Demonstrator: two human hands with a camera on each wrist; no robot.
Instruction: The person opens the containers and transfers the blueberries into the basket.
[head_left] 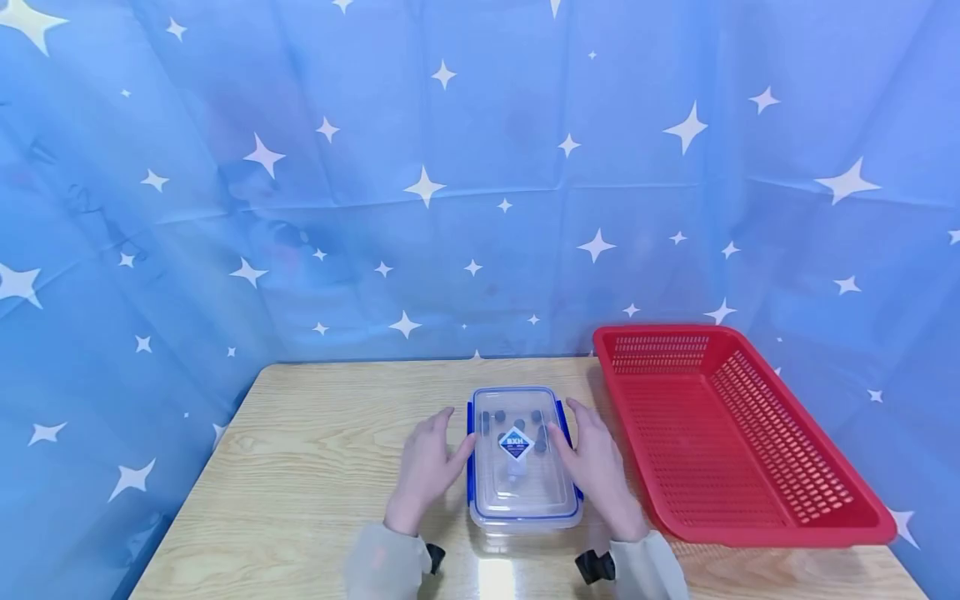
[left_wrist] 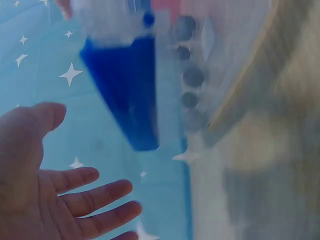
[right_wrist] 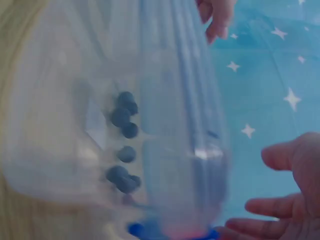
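Observation:
A clear plastic food container with a blue-edged lid and blue side clips lies on the table. Through its walls show several small dark round pieces, which look like blueberries. On the lid is a blue and white diamond label. My left hand is at the container's left side, thumb near the lid's edge. In the left wrist view its fingers are spread, apart from the blue clip. At the right side, my right hand has its fingers extended and its thumb over the lid's edge; contact is unclear.
A red perforated plastic basket stands on the right of the wooden table. Behind the table hangs a blue curtain with white stars. Bare wood stretches to the left of the container.

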